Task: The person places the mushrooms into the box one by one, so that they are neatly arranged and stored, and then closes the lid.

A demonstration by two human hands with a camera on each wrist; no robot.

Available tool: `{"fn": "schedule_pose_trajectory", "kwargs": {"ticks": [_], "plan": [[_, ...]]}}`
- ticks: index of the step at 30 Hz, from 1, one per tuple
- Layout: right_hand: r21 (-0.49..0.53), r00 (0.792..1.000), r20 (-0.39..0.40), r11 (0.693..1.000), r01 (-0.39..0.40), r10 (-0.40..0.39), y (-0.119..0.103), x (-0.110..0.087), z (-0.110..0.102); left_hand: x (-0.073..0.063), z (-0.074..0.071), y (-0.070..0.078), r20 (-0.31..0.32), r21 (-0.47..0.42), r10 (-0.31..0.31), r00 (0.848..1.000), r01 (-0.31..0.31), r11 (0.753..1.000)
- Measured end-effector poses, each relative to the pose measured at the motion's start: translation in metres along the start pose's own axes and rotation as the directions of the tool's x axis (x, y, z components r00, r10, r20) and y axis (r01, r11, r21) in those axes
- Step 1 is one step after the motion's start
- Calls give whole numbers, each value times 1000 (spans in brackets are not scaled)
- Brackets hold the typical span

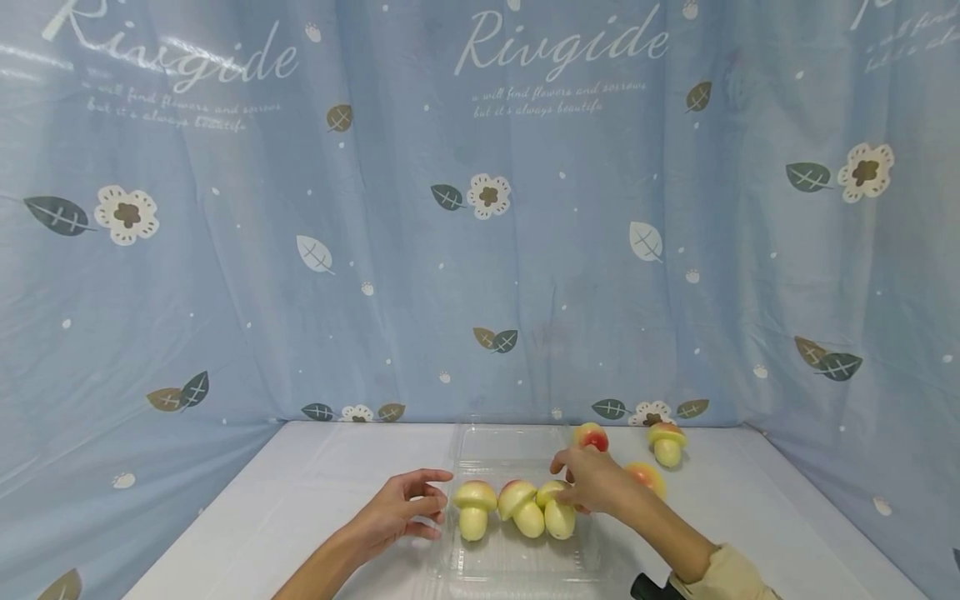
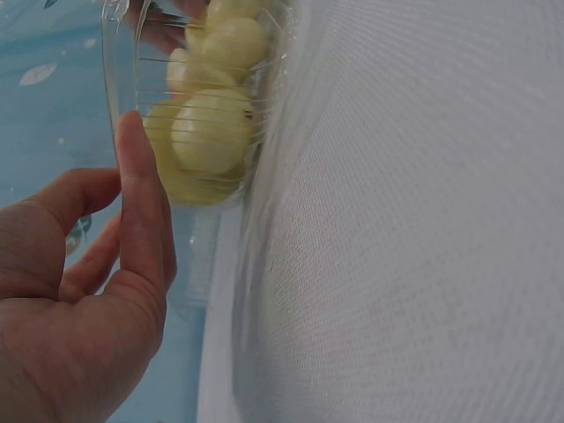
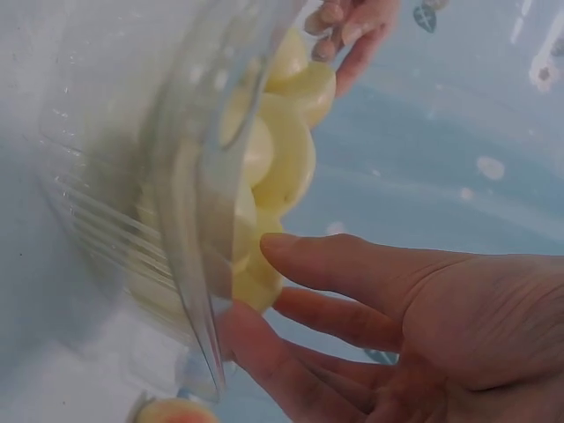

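A clear plastic clamshell box (image 1: 517, 565) lies on the table with its lid (image 1: 510, 442) folded back. Three yellow-green toy mushrooms with reddish cap tops sit in a row inside: a left one (image 1: 473, 518), a middle one (image 1: 528, 515) and a right one (image 1: 559, 520). My right hand (image 1: 596, 482) is over the box's right edge, its thumb at the right mushroom's cap and the fingers loosely spread. Beside the left wall is my left hand (image 1: 401, 510), relaxed, with fingertips at the rim; in the left wrist view one finger (image 2: 139, 189) lies along the plastic.
More toy mushrooms are outside the box: one (image 1: 592, 436) behind the right hand, one (image 1: 647, 478) partly hidden by the forearm, and one upright (image 1: 667, 444) at the back right. A blue patterned curtain (image 1: 495, 267) surrounds the white table (image 1: 765, 533).
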State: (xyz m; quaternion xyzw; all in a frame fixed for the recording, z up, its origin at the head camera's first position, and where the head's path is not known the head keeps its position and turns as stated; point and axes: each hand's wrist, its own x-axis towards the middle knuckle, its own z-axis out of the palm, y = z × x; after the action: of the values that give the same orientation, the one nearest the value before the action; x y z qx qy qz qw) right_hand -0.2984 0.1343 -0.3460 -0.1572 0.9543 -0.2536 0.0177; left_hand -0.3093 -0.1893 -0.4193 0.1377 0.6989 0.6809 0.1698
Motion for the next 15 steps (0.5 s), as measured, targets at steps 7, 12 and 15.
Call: {"fn": "schedule_pose_trajectory", "kwargs": {"ticks": [7,12,15], "plan": [[11,1000,-2,1000,-4,4,-1,-2,-4,1,0,0,4,4,7,1000,-8,1000],[31,1000,1,999,-25,25,0,-5,-9,1,0,-2,3,-1,6,1000,-6,1000],[39,999,8,999,-34,34,1,-6,-13,1,0,-2,2,1,7,1000,-7,1000]]}}
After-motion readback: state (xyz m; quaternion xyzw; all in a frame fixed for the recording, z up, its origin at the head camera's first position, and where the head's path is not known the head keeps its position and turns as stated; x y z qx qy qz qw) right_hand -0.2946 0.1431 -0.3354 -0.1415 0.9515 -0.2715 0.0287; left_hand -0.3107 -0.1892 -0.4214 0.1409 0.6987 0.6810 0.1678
